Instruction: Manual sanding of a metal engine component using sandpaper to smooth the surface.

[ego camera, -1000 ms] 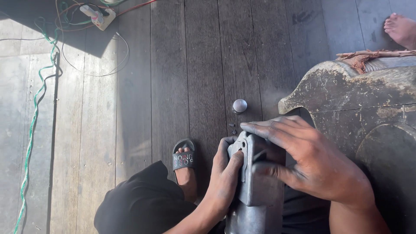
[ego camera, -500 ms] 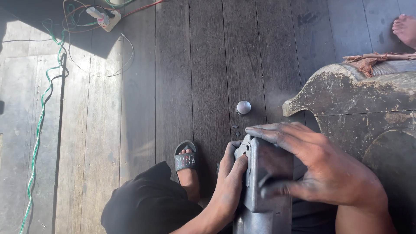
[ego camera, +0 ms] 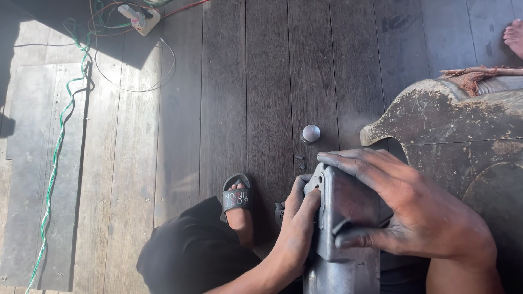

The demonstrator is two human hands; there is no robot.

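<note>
A green cable (ego camera: pixel 57 158) trails down the plank floor (ego camera: pixel 180 136) at far left. Centre, the left hand (ego camera: pixel 297 228) curls tight on the grey power tool (ego camera: pixel 343 218); the right hand (ego camera: pixel 414 212) clamps over its top, beside the worn wooden piece (ego camera: pixel 463 141). A slip could drive the tool toward the sandalled foot (ego camera: pixel 238 209), which sits close

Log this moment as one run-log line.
left hand: gripping grey metal power tool side | right hand: clamped over tool top | nearby: small round silver knob on dark wooden plank floor
</note>
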